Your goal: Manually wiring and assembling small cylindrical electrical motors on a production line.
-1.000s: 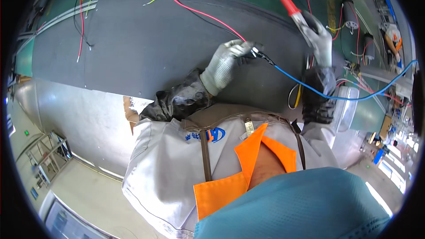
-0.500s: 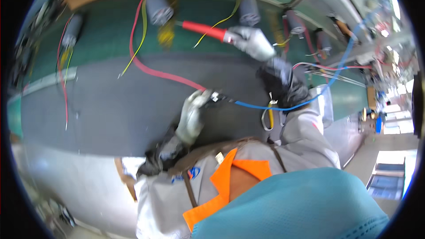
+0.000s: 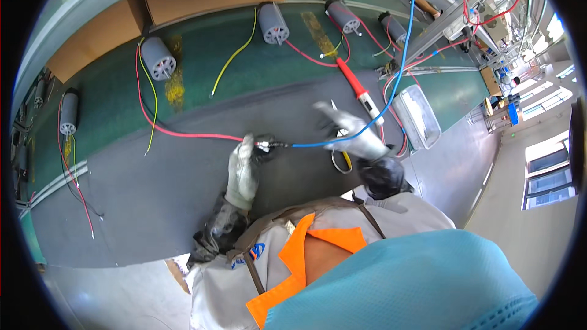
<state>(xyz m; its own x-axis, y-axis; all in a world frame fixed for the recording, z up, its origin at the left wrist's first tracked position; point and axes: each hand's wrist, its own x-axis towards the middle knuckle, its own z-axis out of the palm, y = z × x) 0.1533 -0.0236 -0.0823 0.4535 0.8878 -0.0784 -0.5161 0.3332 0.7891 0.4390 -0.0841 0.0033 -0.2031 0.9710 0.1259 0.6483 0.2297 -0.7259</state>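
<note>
The left hand pinches the near end of the red cable, just beside a dark clip at the end of the blue lead, above the dark mat. The right hand holds nothing visible, its fingers spread, near a yellow-handled tool. The cable looks light and bendable, its sleeve probably easy to grip; taking it close behind the end should stop it swinging, while a tug could strain its far run to the grey motor. Half a second ago the right hand held the red probe; now that lies farther right, beside the clear tub, out of the hand.
</note>
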